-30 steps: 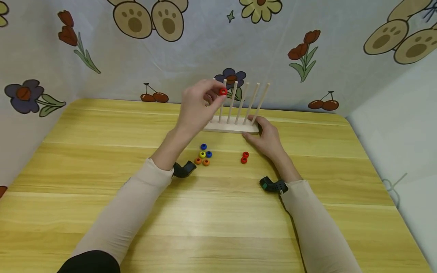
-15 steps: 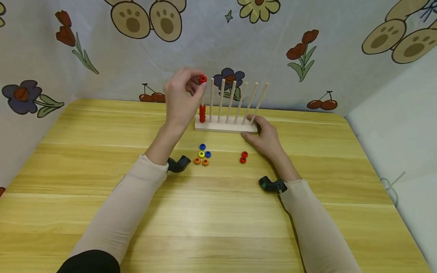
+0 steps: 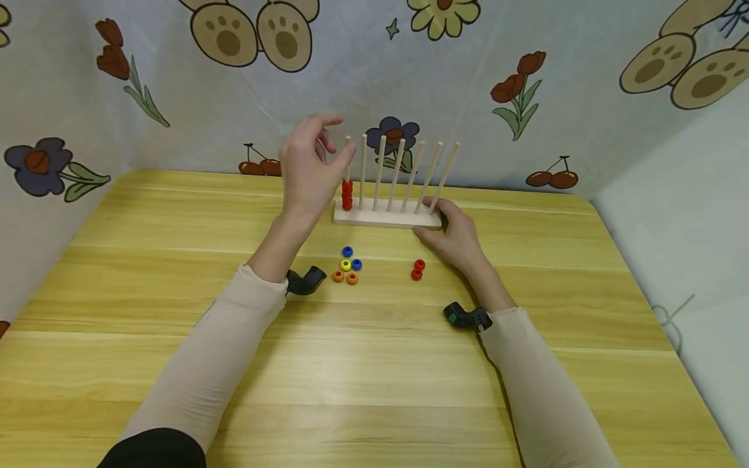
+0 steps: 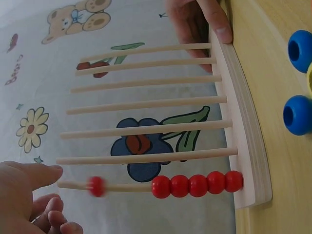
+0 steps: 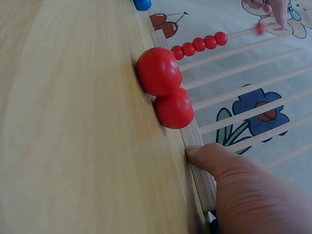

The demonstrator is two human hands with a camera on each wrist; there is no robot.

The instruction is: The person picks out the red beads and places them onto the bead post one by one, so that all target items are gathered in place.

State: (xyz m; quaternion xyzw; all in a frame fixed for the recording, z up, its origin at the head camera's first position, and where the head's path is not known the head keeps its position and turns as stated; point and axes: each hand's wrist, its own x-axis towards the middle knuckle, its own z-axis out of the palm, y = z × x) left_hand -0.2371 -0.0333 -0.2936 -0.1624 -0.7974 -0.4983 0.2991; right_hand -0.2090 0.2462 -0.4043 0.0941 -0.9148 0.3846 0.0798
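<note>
A wooden peg rack [image 3: 383, 218] with a row of upright pegs stands toward the back of the table. Several red beads [image 3: 347, 195] are stacked at the foot of its leftmost peg. Higher on that peg, a blurred red bead [image 4: 97, 186] is sliding in the left wrist view, apart from the stack. My left hand [image 3: 310, 166] hovers beside the peg's top, thumb and fingers parted, holding nothing. With thumb in front and fingers behind, my right hand [image 3: 456, 234] grips the right end of the rack's base. Its far fingers are partly hidden.
In front of the rack lie loose beads: two red beads [image 3: 417, 270], two blue beads [image 3: 348, 251], a yellow bead [image 3: 346, 265] and two orange beads [image 3: 352, 279]. A patterned cloth [image 3: 456, 84] hangs right behind the table [image 3: 374, 377].
My left hand moved left with a red bead to the leftmost peg, then let it go; the bead is now on the peg. The right hand has stayed on the base.
</note>
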